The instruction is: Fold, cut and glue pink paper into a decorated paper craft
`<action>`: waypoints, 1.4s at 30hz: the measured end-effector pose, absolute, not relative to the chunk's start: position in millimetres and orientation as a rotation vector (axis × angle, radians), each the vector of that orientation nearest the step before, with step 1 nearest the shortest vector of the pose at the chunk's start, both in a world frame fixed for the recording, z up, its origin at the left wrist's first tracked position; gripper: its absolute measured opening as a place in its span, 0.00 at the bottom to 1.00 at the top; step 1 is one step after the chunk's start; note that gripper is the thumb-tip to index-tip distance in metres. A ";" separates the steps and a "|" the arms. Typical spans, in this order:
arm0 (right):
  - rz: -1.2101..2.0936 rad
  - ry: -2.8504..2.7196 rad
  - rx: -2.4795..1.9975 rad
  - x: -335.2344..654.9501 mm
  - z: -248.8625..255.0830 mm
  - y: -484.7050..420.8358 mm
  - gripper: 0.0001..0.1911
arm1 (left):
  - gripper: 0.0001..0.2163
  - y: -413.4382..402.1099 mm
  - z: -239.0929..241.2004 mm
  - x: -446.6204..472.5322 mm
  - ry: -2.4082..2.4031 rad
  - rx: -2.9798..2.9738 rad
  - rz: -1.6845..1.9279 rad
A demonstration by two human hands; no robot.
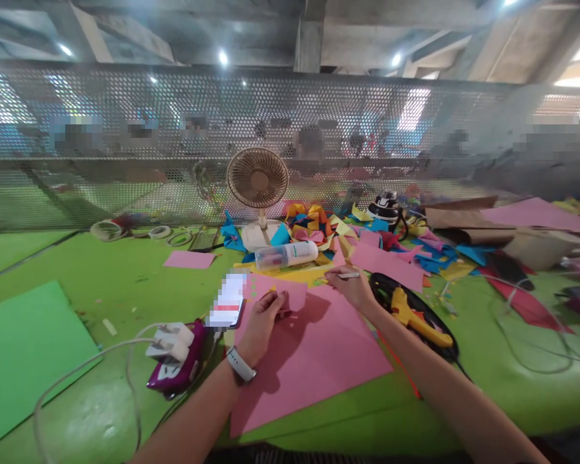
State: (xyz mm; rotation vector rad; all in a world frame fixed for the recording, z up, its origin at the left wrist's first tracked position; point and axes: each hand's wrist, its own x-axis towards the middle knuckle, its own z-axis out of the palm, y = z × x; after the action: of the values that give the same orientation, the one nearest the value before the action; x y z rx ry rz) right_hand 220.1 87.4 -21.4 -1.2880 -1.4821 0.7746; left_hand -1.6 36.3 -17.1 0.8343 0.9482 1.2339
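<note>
Head view is showing a person's two bare hands working over a large pink sheet (314,367), which is lying flat on the green bench (111,283) with one corner pointing toward the person. The sheet is looking smooth and matte, with the left forearm's shadow falling across it.

The left hand (263,322) (a white watch (240,364) is sitting on its wrist) is pinching a small pink paper piece (292,295) between thumb and fingers (276,301), holding it raised just above the sheet's far edge. Whether this piece is separate from the sheet cannot be told. The right hand (356,291) is closing its fingers around a slim white tool (348,275), which is lying level and pointing right.

Just right of the right forearm, a yellow glue gun (418,319) is resting on a black mat. Beyond the hands, a clear bottle (286,254) is lying on its side in front of a small fan (258,180), amid coloured paper scraps (430,254).
</note>
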 end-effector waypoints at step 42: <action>0.745 -1.421 -1.211 210.1 -52.0 104.7 0.17 | 0.11 38.6 -26.0 -4.6 0.930 0.793 1.254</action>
State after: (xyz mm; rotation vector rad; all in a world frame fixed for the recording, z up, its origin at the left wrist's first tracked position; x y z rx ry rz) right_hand 210.1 104.7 -52.0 -1.2107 -1.4207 0.7447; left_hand -4.6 38.6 -26.0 0.7927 0.9301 1.2541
